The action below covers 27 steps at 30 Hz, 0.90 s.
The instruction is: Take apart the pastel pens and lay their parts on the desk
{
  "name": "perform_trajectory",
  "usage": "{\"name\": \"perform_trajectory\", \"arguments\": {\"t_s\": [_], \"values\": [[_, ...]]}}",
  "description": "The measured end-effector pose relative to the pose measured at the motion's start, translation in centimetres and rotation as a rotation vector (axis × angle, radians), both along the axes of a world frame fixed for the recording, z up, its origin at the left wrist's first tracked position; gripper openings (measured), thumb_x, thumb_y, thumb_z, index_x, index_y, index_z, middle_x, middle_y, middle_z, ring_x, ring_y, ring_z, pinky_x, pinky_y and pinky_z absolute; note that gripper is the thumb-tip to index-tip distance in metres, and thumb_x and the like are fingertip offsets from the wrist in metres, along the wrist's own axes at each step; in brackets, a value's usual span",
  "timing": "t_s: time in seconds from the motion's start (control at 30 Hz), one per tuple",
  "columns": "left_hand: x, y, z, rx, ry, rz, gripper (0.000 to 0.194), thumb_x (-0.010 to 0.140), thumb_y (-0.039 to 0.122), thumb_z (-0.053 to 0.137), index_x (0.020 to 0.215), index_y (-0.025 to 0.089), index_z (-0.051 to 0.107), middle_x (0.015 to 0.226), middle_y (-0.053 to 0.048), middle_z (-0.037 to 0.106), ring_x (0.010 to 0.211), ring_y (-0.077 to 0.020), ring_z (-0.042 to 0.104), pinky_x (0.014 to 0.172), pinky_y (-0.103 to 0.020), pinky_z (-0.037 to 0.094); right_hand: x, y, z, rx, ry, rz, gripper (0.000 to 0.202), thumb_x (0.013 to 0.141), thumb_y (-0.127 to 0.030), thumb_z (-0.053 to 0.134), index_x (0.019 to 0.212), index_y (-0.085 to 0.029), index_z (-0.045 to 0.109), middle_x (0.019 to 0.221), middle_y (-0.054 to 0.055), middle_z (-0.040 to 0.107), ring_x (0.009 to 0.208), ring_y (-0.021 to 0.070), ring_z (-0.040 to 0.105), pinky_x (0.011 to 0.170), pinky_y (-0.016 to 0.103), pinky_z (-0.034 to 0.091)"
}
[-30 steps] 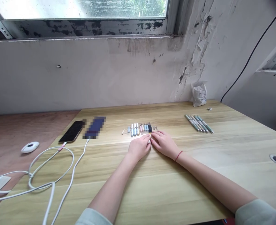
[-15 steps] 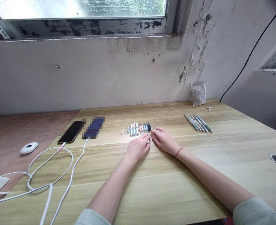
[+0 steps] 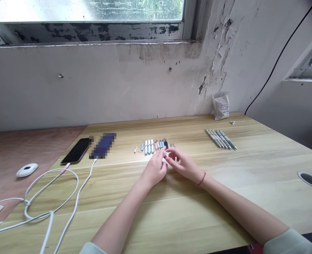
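Note:
My left hand [image 3: 154,168] is closed in a pinch at the front of a row of pen parts. A small whitish piece [image 3: 165,157] shows between its fingertips, too small to name. My right hand [image 3: 183,163] meets it from the right, thumb and fingers curled at the same piece. Just beyond lie white-and-blue pen barrels [image 3: 148,147], pink and blue pen sections [image 3: 160,145], dark refills [image 3: 166,143] and small springs [image 3: 172,145]. To the left are small blue pieces [image 3: 142,147] and a short white stick [image 3: 136,149].
Several assembled-looking pens [image 3: 221,139] lie side by side at the right. A plastic packet [image 3: 221,106] stands by the wall. To the left are a black phone [image 3: 76,151], a blurred-out blue device [image 3: 102,145], white cables [image 3: 77,197] and a white oval gadget [image 3: 27,170].
My hands have come up slightly from the refills and closer together, with a whitish piece now between the fingertips. The view has shifted slightly to the right.

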<state>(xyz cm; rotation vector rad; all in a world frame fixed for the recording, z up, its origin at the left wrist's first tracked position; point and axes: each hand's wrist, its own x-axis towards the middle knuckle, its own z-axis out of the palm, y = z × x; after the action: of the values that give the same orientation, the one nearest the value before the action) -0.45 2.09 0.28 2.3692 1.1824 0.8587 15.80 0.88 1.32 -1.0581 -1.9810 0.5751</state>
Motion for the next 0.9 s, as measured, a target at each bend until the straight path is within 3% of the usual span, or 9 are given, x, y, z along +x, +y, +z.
{"name": "perform_trajectory", "arguments": {"t_s": [0.07,0.17,0.33,0.43,0.63,0.77,0.9], "values": [[0.1,-0.2,-0.2,-0.009,-0.012,-0.058,0.056,0.085,0.012,0.037,0.14,0.011,0.027,0.126,-0.016,0.052,0.116,-0.0227,0.049,0.098,-0.04,0.042,-0.3,-0.5,0.3,-0.102,0.078,-0.004,0.025,0.088,-0.034,0.049,0.109,-0.02,0.052,0.075,0.001,0.06,0.063,0.0131,0.053,0.059,0.026,0.043],[0.1,-0.3,-0.1,-0.026,-0.031,-0.114,0.054,0.088,0.015,0.036,0.141,0.015,0.025,0.125,-0.015,0.053,0.112,-0.0219,0.052,0.095,-0.039,0.044,-0.1,-0.5,0.0,-0.212,0.23,-0.022,0.021,0.086,-0.038,0.051,0.093,-0.019,0.055,0.074,0.001,0.058,0.063,0.0127,0.052,0.059,0.026,0.042],[-0.3,-0.2,1.3,-0.059,-0.113,-0.011,0.032,0.09,0.033,0.044,0.118,0.02,0.052,0.113,-0.008,0.06,0.096,-0.0189,0.059,0.083,-0.033,0.05,0.7,0.5,-0.5,-0.536,0.762,-0.122,0.022,0.078,-0.039,0.059,0.078,-0.019,0.051,0.067,0.0,0.057,0.059,0.0118,0.053,0.056,0.024,0.043],[0.0,-0.5,2.0,-0.058,-0.246,0.049,0.026,0.088,0.035,0.048,0.107,0.019,0.056,0.105,-0.007,0.062,0.089,-0.0165,0.061,0.077,-0.029,0.051,0.6,0.5,-0.3,-0.778,0.951,-0.086,0.017,0.073,-0.031,0.062,0.073,-0.017,0.052,0.064,0.0,0.056,0.055,0.0095,0.051,0.051,0.021,0.04],[1.0,-1.4,2.6,-0.163,-0.524,0.112,0.037,0.084,0.03,0.055,0.118,0.02,0.044,0.095,-0.004,0.063,0.081,-0.0134,0.065,0.076,-0.027,0.052,-0.3,0.1,-0.5,-1.1,1.083,-0.007,0.008,0.076,-0.02,0.054,0.071,-0.015,0.053,0.057,-0.002,0.051,0.046,0.0052,0.043,0.042,0.015,0.035],[0.8,-1.1,2.6,-0.209,-0.61,0.139,0.033,0.084,0.031,0.054,0.114,0.02,0.046,0.096,-0.005,0.062,0.084,-0.0147,0.065,0.075,-0.028,0.053,-0.3,0.3,-1.2,-1.156,1.119,0.084,0.013,0.081,-0.028,0.051,0.074,-0.016,0.051,0.057,-0.003,0.051,0.04,0.0044,0.036,0.036,0.015,0.027],[0.4,-0.6,2.6,-0.22,-0.675,0.179,0.03,0.084,0.032,0.053,0.112,0.02,0.048,0.096,-0.005,0.061,0.085,-0.0153,0.064,0.072,-0.027,0.053,-0.1,0.3,-1.5,-1.175,1.114,0.135,0.018,0.083,-0.032,0.052,0.074,-0.017,0.05,0.059,-0.002,0.053,0.042,0.0048,0.038,0.039,0.015,0.031]]}}
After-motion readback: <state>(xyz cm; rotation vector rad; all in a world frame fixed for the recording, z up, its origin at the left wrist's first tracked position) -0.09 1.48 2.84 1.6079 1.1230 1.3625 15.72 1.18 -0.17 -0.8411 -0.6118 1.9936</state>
